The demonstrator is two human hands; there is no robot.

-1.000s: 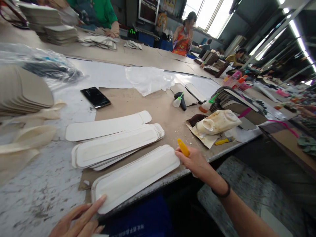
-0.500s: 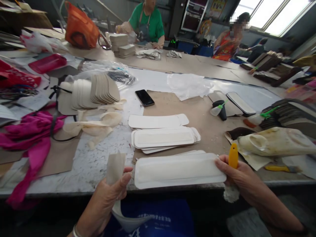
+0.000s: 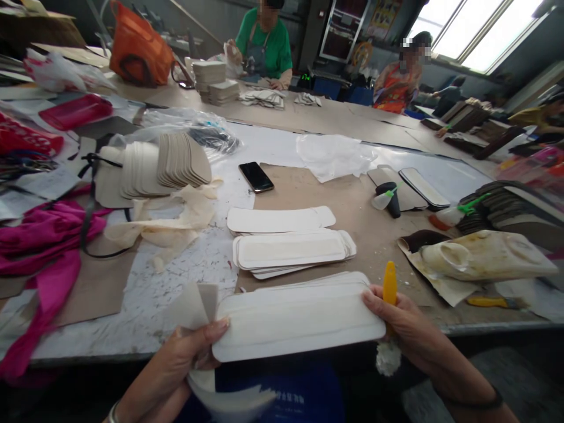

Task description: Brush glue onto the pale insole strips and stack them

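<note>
A long white panel with rounded corners (image 3: 299,320) is held up at the table's front edge, slightly tilted. My left hand (image 3: 187,358) is closed, with its thumb on the panel's left end. Thin whitish strips (image 3: 205,302) are also in that hand, one part sticking up and another curling down below. My right hand (image 3: 399,317) pinches the panel's right end and also holds a yellow-handled brush (image 3: 389,282), whose white-coated bristles point down. Just beyond lie a pile of similar panels (image 3: 291,249) and another white panel (image 3: 282,219).
A phone (image 3: 256,177) lies farther back. At left are fanned beige pieces (image 3: 183,161) and magenta cloth (image 3: 48,235). At right stand a cut-open plastic container (image 3: 489,255), a second yellow-handled brush (image 3: 489,301) and a small bottle (image 3: 382,200). Two people work across the table.
My left hand has moved to the panel and taken hold of its left end. The panel and my right hand have shifted left and slightly down. The view has also shifted a little.
</note>
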